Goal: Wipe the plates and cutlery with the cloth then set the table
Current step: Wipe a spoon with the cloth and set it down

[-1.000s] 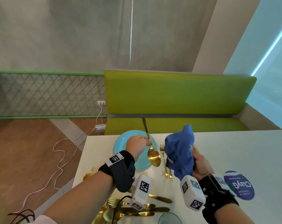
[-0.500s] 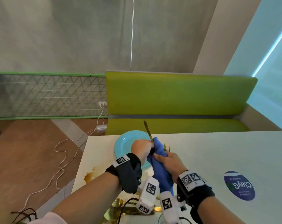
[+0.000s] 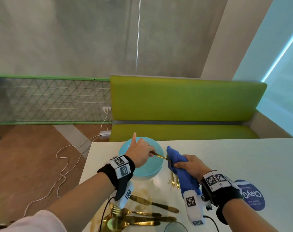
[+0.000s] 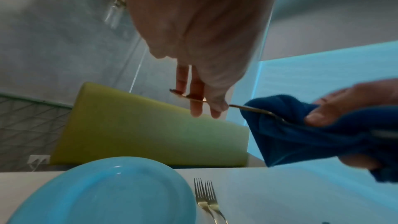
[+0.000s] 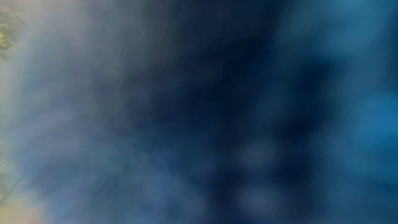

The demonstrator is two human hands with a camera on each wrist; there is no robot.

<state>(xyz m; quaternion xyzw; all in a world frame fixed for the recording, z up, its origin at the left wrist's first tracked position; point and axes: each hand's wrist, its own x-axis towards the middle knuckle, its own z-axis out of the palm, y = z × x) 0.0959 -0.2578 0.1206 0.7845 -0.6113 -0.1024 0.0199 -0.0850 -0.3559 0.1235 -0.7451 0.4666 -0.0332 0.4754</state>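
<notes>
While the right hand (image 3: 191, 166) clamps the bunched blue cloth (image 3: 179, 164) around the bowl of the slim gold spoon (image 3: 160, 156), that bowl is hidden. Left hand (image 3: 140, 154) pinches the handle end. Spoon axis runs left-right above the round light-blue plate (image 3: 147, 171). Right wrist view shows only blurred blue.

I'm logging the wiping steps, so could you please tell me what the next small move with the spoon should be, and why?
Probably draw the spoon leftward out of the blue cloth. The left hand pinches its handle end, while the right hand squeezes the cloth around the hidden bowl, so pulling would rub the bowl clean before it joins the two forks beside the blue plate.
</notes>
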